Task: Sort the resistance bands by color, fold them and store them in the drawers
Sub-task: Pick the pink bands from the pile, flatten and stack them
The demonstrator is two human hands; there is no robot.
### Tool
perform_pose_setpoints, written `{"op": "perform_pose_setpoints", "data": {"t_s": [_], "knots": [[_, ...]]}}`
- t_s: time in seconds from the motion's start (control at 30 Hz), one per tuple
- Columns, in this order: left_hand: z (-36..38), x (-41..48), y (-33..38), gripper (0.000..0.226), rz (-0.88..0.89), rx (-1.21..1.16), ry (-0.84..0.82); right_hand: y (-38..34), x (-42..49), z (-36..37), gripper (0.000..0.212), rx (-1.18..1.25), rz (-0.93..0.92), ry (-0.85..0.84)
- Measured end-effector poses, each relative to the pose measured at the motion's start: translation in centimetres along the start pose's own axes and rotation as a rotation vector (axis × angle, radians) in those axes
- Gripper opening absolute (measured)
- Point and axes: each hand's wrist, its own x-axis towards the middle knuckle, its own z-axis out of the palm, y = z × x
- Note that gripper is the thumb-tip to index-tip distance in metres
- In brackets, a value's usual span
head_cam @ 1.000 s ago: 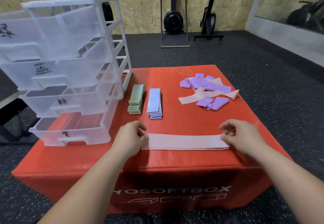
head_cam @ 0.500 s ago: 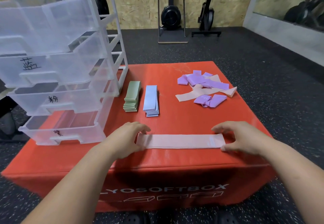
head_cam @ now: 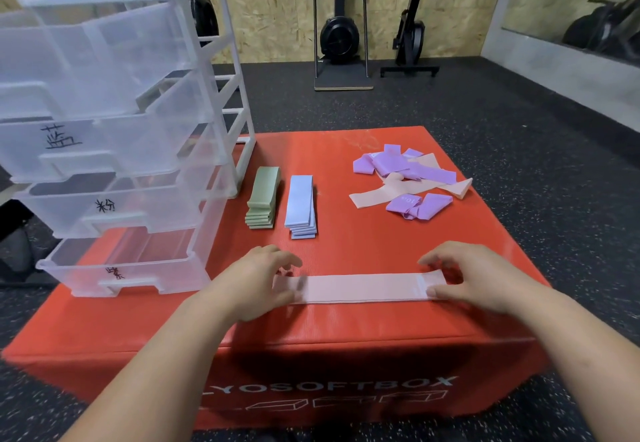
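On the left rear of the red box [head_cam: 346,334]: a clear drawer unit [head_cam: 227,71], all four drawers drawn forward out of the frame and showing empty through the plastic. Top drawer [head_cam: 104,61] cut off by the left edge, its front mostly out of view. Second drawer [head_cam: 110,144], third drawer [head_cam: 145,206] and bottom drawer [head_cam: 145,265] each marked with dark handwriting on the front, too sketchy to read with certainty. Just right of the unit, side by side but apart: a green stack [head_cam: 264,192] and a blue stack [head_cam: 302,201] of folded bands, long sides running away from the viewer. Toward the right rear, well apart from the stacks: a loose pile [head_cam: 412,178] of purple and pink bands, tangled, exact count unclear. Across the near part of the box, flat and straight between the hands: the pink band [head_cam: 360,288]. Right hand [head_cam: 474,279] pinching the band's right end, thumb on the near edge, fingers arched over the far edge, the very tip of the band hidden under the palm. Left hand [head_cam: 256,282] over the left end with fingers curled, that end smeared by blur, so no telling whether held or merely touched. Beyond the box, against the board wall: two rowing machines [head_cam: 341,33], tops cut off by the frame.
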Motion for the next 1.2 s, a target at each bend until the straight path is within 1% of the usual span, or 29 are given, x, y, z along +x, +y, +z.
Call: {"op": "perform_pose_setpoints", "data": {"t_s": [0.1, 0.23, 0.33, 0.43, 0.57, 0.73, 0.87, 0.93, 1.03, 1.1, 1.2], "knots": [[0.4, 1.3, 1.4, 0.049, 0.008, -0.023, 0.087, -0.6, 1.9, 0.5, 0.042, -0.023, 0.011, 0.117], [1.7, 3.6, 3.6, 0.048, 0.061, -0.050, 0.106, -2.5, 5.4, 1.5, 0.051, -0.027, 0.022, 0.169], [2.7, 5.3, 4.8, 0.049, 0.080, -0.057, 0.106, -4.4, 8.5, 2.5, 0.060, -0.034, 0.038, 0.171], [3.6, 6.8, 4.9, 0.045, 0.089, -0.016, 0.102, -5.8, 11.3, 3.7, 0.068, -0.083, 0.045, 0.166], [4.0, 7.7, 4.5, 0.036, 0.092, -0.003, 0.117, -6.6, 14.3, 4.7, 0.074, -0.186, 0.111, 0.079], [3.8, 7.5, 4.0, 0.034, 0.124, -0.037, 0.097, -6.3, 16.7, 5.4, 0.074, -0.233, 0.166, 0.019], [3.4, 7.3, 3.6, 0.033, 0.138, -0.070, 0.068, -6.4, 16.6, 4.8, 0.064, -0.186, 0.158, 0.061], [3.2, 7.2, 3.6, 0.033, 0.114, -0.100, 0.061, -6.6, 16.0, 4.2, 0.053, -0.064, 0.128, 0.158], [2.8, 6.9, 3.8, 0.032, 0.064, -0.175, 0.108, -7.4, 14.2, 2.2, 0.029, 0.271, 0.133, 0.408], [2.3, 6.6, 4.0, 0.029, 0.045, -0.196, 0.152, -7.9, 12.9, 0.6, 0.016, 0.481, 0.152, 0.541], [1.6, 6.3, 4.4, 0.025, 0.026, -0.267, 0.230, -8.4, 11.2, -1.1, 0.017, 0.817, 0.144, 0.673]]}}
